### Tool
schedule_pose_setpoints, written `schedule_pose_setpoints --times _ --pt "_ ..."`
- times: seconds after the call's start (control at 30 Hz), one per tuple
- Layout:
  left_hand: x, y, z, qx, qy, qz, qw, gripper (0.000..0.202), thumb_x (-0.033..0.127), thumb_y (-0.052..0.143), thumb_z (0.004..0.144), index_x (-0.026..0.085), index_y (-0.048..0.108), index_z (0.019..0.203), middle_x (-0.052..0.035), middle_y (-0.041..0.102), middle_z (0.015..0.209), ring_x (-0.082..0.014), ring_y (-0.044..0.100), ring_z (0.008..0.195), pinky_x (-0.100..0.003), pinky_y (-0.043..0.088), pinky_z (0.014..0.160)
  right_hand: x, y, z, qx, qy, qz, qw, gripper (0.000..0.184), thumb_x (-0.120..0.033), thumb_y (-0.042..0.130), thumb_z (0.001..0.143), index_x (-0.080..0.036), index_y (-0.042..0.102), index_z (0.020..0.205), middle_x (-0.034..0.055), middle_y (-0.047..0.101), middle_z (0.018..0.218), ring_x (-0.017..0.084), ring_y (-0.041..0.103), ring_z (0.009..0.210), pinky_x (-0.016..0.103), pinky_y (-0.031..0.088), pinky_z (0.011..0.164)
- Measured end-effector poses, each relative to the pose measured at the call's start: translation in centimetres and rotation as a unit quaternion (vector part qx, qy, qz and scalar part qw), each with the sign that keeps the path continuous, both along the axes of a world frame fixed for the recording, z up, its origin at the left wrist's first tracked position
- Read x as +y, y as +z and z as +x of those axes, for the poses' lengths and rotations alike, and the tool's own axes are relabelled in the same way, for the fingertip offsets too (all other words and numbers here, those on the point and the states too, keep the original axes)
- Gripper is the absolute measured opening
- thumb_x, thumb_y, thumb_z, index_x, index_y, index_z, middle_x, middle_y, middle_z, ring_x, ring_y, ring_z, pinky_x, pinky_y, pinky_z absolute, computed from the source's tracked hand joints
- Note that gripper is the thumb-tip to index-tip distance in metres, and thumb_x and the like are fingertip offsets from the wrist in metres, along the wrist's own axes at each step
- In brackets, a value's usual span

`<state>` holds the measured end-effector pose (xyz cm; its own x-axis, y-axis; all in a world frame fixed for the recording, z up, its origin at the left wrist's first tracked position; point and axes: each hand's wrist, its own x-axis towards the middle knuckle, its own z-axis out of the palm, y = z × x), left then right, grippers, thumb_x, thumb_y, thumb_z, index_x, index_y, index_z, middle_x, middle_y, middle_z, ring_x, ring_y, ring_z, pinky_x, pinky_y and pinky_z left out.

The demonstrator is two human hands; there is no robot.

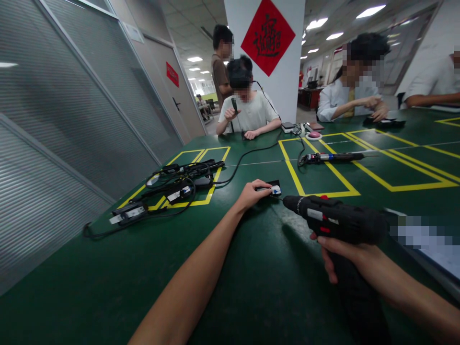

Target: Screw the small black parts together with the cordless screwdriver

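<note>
My right hand (345, 251) is wrapped round the grip of a black cordless drill (338, 218) with red details. The drill lies level and points left, its thin bit (277, 198) reaching close to a small black piece (274, 184) with a white and blue part on it. Whether the bit touches that piece I cannot tell. The fingers of my left hand (254, 192) are closed on the piece's left side and hold it at the table. Part of the piece is hidden under those fingers.
Black devices with cables (179, 182) lie on the left of the green table (125, 287). Beyond the drill lies a cylindrical tool (334, 156) inside yellow tape. A dark-edged tray or folder (413, 239) is at the right. Across the table, a person (247, 108) holds a screwdriver (235, 106).
</note>
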<state>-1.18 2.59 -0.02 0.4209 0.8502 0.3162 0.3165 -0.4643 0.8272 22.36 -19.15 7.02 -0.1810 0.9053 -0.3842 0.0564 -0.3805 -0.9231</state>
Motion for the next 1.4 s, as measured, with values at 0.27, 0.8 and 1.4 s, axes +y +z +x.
schedule_pose_setpoints --times 0.27,0.8,1.4 --pt "0.2 -0.3 0.1 0.003 0.009 0.002 1.000 0.028 0.037 0.068 0.074 0.019 0.074 0.095 -0.0069 0.068 0.100 -0.0191 0.061 0.097 -0.032 0.044 0.091 0.2 -0.1 0.0 -0.010 0.005 0.011 1.000 0.029 -0.046 0.056 0.088 -0.021 0.069 0.083 -0.0008 0.066 0.060 0.016 0.060 0.057 0.031 0.044 0.063" --pt "0.2 -0.3 0.0 -0.002 0.002 -0.003 1.000 0.031 0.039 0.068 0.074 0.019 0.074 0.096 -0.0068 0.067 0.100 -0.0185 0.060 0.096 -0.030 0.044 0.088 0.1 -0.1 0.1 -0.031 0.010 0.004 0.999 0.036 -0.052 0.056 0.086 -0.019 0.067 0.078 0.0004 0.066 0.062 0.017 0.059 0.060 0.033 0.044 0.066" --pt "0.4 -0.5 -0.1 0.003 0.006 -0.001 1.000 0.030 0.037 0.067 0.075 0.018 0.074 0.097 -0.0071 0.067 0.102 -0.0190 0.060 0.097 -0.031 0.044 0.090 0.1 -0.6 0.4 0.024 -0.005 -0.015 1.000 0.029 -0.047 0.059 0.086 -0.020 0.069 0.087 -0.0014 0.065 0.063 0.015 0.060 0.058 0.031 0.046 0.062"
